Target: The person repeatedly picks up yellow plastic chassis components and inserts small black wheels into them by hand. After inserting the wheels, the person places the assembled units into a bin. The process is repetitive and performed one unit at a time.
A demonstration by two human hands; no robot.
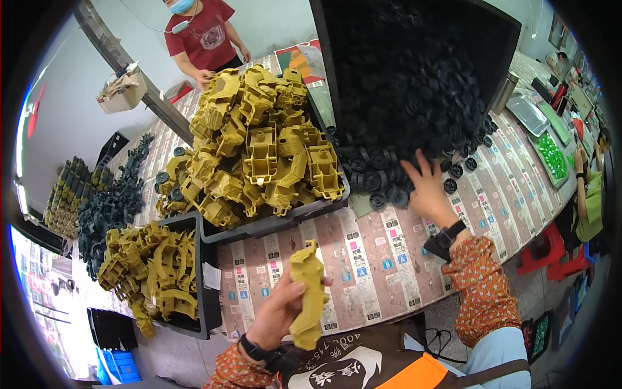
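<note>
In my left hand [276, 312] is a mustard-yellow plastic toy vehicle body [307, 295], held roughly upright above the near table edge, with fingers and thumb wrapped round it. My right hand [430, 193] reaches to the front of a heap of black toy wheels [382, 181]. Its fingers are spread, and the fingertips are at the edge of the wheels; nothing shows in its grip. The wheels spill out of a large black bin [329, 71] tipped toward me. Left of the bin, a black tray [285, 223] is piled high with more yellow vehicle bodies [259, 155].
A smaller black crate [210, 305] of yellow parts [155, 266] stands at the near left. Dark parts [110, 214] lie heaped beyond it. Across the table stands a person in a red shirt [206, 35]. On the right are a tray of green pieces [551, 155] and red stools [544, 253].
</note>
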